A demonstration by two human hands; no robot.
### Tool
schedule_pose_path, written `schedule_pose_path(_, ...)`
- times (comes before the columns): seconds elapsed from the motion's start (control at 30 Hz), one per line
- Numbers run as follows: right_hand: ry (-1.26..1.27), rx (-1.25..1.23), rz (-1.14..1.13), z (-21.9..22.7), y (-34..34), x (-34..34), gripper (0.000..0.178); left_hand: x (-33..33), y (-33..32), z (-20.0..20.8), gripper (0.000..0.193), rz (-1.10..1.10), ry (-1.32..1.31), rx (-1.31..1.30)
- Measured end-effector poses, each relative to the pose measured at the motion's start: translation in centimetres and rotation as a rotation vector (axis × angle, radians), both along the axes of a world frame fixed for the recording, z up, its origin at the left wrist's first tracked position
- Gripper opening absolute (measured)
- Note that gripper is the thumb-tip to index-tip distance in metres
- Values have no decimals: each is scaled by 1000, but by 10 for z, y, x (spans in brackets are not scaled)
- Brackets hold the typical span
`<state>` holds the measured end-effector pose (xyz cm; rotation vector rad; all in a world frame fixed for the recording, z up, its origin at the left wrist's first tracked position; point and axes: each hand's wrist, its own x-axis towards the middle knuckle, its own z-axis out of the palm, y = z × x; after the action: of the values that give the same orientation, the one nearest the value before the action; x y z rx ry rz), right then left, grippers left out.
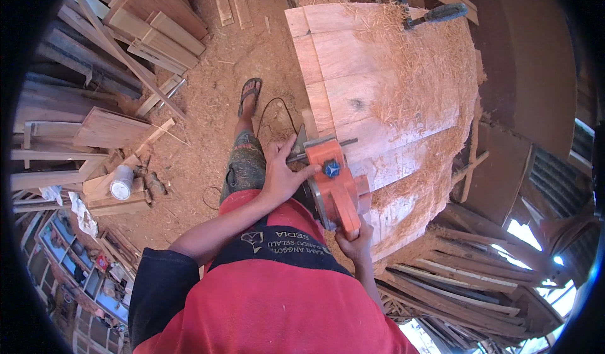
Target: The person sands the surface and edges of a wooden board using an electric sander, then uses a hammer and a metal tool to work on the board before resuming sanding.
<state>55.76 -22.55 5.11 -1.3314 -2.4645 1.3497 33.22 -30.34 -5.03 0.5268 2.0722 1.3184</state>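
Note:
An orange electric planer (340, 193) with a blue front knob (331, 168) is held just in front of my waist, by the near left edge of the wooden boards (340, 70). My right hand (356, 240) is closed around its rear handle. My left hand (280, 176) grips the planer's left side, thumb on the orange body and index finger stretched forward; its other fingers are partly hidden. A thin metal rod (348, 142) sticks out at the planer's front. Curled shavings (409, 76) cover much of the boards' right part.
A black-handled clamp (441, 13) sits at the boards' far end. Stacked planks (157, 32) lean at the far left, with a white can (122, 182) nearer. A dark cord (274, 102) loops over the sawdust-covered floor beside my sandalled foot (249, 95). Long timber strips (454, 281) lie at the right.

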Motion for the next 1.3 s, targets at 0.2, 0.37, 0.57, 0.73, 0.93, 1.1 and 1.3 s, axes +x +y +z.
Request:
schedule_pose_path(0.2, 9, 7, 26, -4, 24, -62, 34, -63, 23, -1, 91, 27, 9, 0)
schedule_pose_path(0.37, 127, 108, 139, -28, 76, -183, 35, -193, 74, -18, 92, 61, -60, -27)
schedule_pose_path(0.57, 424, 194, 135, -24, 129, -367, 33, -371, 131, -35, 93, 66, -22, 42)
schedule_pose_path(0.73, 415, 227, 201, -31, 128, -343, 44, -354, 128, -52, 87, 79, 47, 140)
schedule_pose_path(0.93, 31, 190, 151, -17, 52, -134, 43, -134, 54, 2, 71, 23, 23, 55)
schedule_pose_path(1.1, -44, 66, 1, -11, -3, 0, 36, -6, 4, -1, 85, 22, 30, -4)
schedule_pose_path(1.3, 12, 51, -19, -13, 18, -70, 30, -70, 26, -3, 84, 56, 3, 62)
